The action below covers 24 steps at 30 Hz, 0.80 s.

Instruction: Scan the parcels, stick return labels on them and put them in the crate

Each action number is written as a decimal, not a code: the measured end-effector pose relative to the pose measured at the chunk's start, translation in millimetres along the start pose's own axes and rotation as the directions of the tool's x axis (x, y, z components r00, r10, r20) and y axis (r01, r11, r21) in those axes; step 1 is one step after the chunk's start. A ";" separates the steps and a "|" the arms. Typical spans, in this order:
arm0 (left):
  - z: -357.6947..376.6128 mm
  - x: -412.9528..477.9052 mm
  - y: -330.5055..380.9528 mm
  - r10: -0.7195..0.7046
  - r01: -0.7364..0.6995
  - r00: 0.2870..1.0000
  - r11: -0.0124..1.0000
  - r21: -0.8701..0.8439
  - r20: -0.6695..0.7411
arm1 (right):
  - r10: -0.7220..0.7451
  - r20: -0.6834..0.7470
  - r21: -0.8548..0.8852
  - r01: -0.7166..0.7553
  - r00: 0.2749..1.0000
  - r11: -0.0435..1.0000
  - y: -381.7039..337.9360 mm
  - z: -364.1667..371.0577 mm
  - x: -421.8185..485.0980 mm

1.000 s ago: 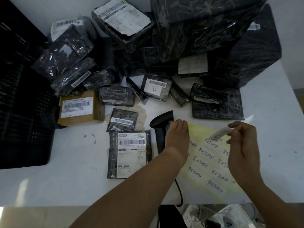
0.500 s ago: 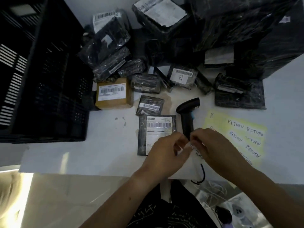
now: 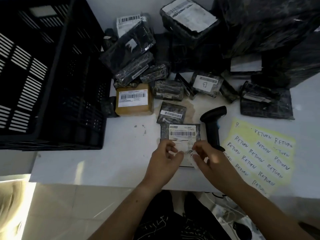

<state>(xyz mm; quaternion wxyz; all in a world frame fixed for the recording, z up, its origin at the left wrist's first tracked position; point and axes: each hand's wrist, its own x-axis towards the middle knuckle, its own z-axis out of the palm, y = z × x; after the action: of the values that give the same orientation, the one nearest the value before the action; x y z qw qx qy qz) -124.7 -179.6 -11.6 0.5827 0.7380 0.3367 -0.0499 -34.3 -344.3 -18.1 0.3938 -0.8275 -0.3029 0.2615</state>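
Observation:
A flat black parcel (image 3: 180, 134) with a white shipping label lies on the white table (image 3: 107, 163) near the front edge. Both my hands are over its lower half. My left hand (image 3: 164, 158) and my right hand (image 3: 206, 156) pinch a small white return label (image 3: 187, 154) between them, right above the parcel's shipping label. The black handheld scanner (image 3: 213, 125) lies on the table just right of the parcel. A yellow sheet (image 3: 263, 153) of handwritten RETURN labels lies further right. The black slatted crate (image 3: 48, 80) stands at the left.
Several black-wrapped parcels (image 3: 171, 111) and a brown cardboard parcel (image 3: 134, 101) lie behind the flat one. Big black-wrapped packages (image 3: 270, 32) are piled at the back right. The scanner's cable hangs over the table's front edge by my legs.
My right hand carried the peeled label from the yellow sheet leftward to the flat parcel. My left hand left the scanner and joined it on the label. The view shifted left, showing the crate.

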 end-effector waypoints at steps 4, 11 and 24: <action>-4.9 6.1 -8.4 0.114 -0.128 0.987 0.984 0.127 0.117 | -0.075 0.102 -0.133 0.088 0.992 0.987 -2.0 8.3 4.4; -3.3 17.8 -16.4 0.081 -0.082 0.997 0.989 0.125 0.011 | 0.071 0.078 -0.099 -0.063 0.994 0.993 5.4 10.6 19.3; 6.8 49.2 -39.1 -0.037 0.040 0.995 0.999 0.028 -0.093 | 0.340 -0.140 0.132 -0.322 0.930 0.937 30.7 43.7 45.2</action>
<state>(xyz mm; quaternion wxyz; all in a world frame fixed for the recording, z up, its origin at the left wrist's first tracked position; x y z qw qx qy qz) -106.5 -160.3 -69.0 0.5541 0.7416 0.3768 -0.0321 -23.9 -306.4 -76.0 0.4107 -0.8629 -0.1119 0.2725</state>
